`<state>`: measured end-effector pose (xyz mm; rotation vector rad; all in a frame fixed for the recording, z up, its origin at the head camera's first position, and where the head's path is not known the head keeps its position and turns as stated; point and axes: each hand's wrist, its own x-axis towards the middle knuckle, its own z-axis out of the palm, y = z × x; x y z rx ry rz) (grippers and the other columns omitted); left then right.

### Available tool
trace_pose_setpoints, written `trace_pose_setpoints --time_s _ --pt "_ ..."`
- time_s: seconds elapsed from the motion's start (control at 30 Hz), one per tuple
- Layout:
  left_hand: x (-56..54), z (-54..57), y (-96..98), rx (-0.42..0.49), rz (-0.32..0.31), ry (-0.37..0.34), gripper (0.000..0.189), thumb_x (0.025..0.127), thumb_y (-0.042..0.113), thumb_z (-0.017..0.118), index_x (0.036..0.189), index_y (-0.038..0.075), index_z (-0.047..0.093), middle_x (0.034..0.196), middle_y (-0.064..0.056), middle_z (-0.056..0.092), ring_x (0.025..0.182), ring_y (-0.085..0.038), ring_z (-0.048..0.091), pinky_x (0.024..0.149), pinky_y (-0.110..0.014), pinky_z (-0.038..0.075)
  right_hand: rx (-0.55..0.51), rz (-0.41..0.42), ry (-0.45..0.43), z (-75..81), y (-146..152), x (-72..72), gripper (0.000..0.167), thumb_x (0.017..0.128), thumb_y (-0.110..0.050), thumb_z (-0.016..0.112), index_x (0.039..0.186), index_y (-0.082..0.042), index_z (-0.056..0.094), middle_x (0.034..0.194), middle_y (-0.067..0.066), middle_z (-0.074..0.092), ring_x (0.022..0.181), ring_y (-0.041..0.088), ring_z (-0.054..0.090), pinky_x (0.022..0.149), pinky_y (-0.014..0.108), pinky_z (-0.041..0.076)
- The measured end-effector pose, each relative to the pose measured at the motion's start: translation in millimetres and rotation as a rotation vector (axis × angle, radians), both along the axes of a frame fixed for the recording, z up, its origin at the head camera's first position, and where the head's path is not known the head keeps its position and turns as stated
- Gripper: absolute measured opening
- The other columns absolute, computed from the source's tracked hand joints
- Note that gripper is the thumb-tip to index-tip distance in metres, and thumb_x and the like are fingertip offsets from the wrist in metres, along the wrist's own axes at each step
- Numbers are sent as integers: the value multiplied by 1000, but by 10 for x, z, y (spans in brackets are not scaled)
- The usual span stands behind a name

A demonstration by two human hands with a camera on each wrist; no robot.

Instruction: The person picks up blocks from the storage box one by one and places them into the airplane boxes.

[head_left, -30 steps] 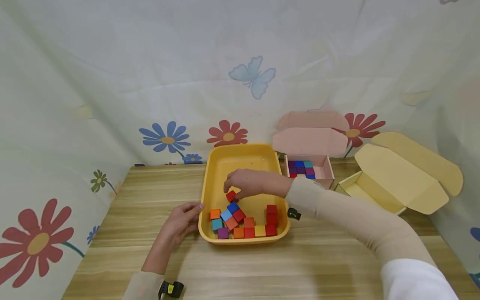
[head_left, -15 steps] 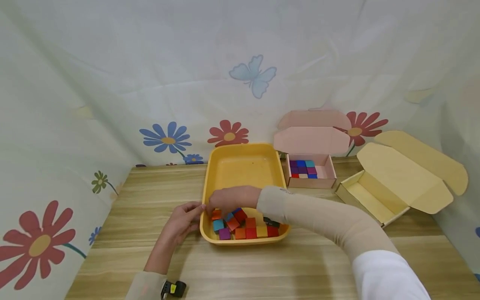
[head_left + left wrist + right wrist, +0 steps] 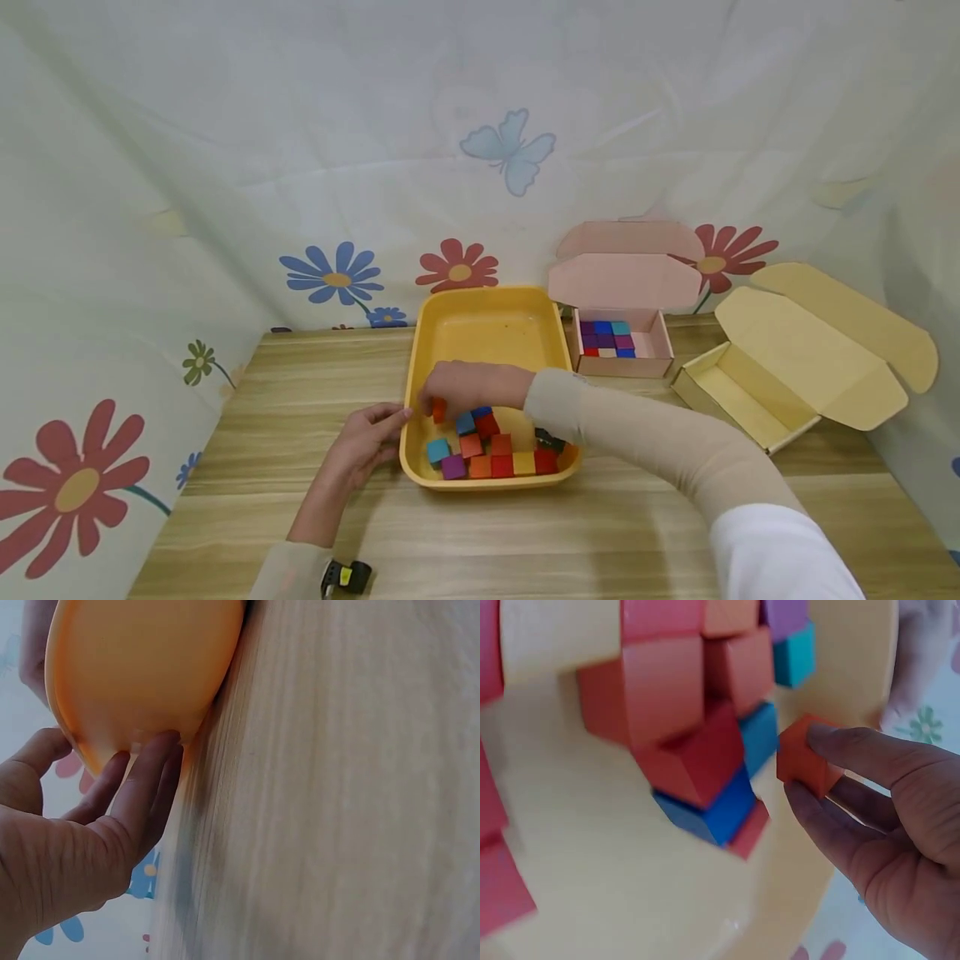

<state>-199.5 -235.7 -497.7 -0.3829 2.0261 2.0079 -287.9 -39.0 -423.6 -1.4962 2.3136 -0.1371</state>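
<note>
My right hand (image 3: 474, 385) pinches an orange cube (image 3: 799, 759) between thumb and fingers, over the left part of a yellow tray (image 3: 487, 333). In the right wrist view, a blue cube (image 3: 720, 810), a red cube (image 3: 712, 757) and a teal cube (image 3: 795, 656) lie beside it. My left hand (image 3: 363, 443) grips the tray's left side, its thumb at the rim and its fingers against the outer wall, as the left wrist view shows. More cubes fill the tray's near end, among them a purple cube (image 3: 453, 467) and a yellow cube (image 3: 523, 463).
Right of the tray stands an open pink box (image 3: 648, 367) with several blue, purple and other cubes in its left part. Farther right is an open yellow box (image 3: 742, 392), its lid folded back. A floral sheet (image 3: 375, 125) hangs behind the wooden table (image 3: 525, 542).
My right hand has gone left and nearer, released the red cube among the others, and lifted the orange cube from the tray's left side. The left hand has stayed put.
</note>
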Motion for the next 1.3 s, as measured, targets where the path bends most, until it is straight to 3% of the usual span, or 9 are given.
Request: trace_pose_setpoints --time_s 0.13,0.43,0.87,1.1,1.23,1.3 --pt "-2 10 20 -15 1 -9 46 98 25 71 131 -6 59 126 -20 62 100 -24 69 83 -40 61 -45 -32 32 174 155 -84 23 93 -14 77 116 -11 74 106 -2 71 93 14 61 82 18 53" --pt "7 17 0 -20 -1 5 48 99 24 69 135 -6 56 129 -22 60 102 -26 70 82 -39 61 -109 -84 134 369 572 -302 22 93 -14 77 113 -8 74 109 4 73 98 21 63 91 28 54" --pt "19 -15 6 -10 7 8 48 98 23 70 133 -6 56 124 -20 63 97 -25 70 80 -39 61 -133 -189 130 574 1191 -415 22 92 -12 77 113 -6 73 106 5 72 93 24 61 88 33 55" --pt "12 9 16 -18 -3 -6 49 99 25 69 136 -5 55 128 -22 62 98 -24 71 80 -39 61 -117 -273 318 640 1593 -436 20 90 -27 81 108 -23 76 96 -13 71 87 11 62 85 28 56" --pt "21 8 10 -32 -7 -9 52 100 27 68 138 -5 54 133 -24 60 102 -25 70 83 -41 61 -137 -223 411 633 1774 -460 20 84 -23 86 102 -19 78 93 -8 72 88 15 61 86 30 56" --pt "24 11 9 -41 -7 -10 53 100 28 68 138 -5 54 133 -25 59 103 -25 69 83 -42 61 -158 -205 406 619 1874 -480 18 82 -19 88 97 -16 79 90 -4 72 85 16 60 84 31 57"
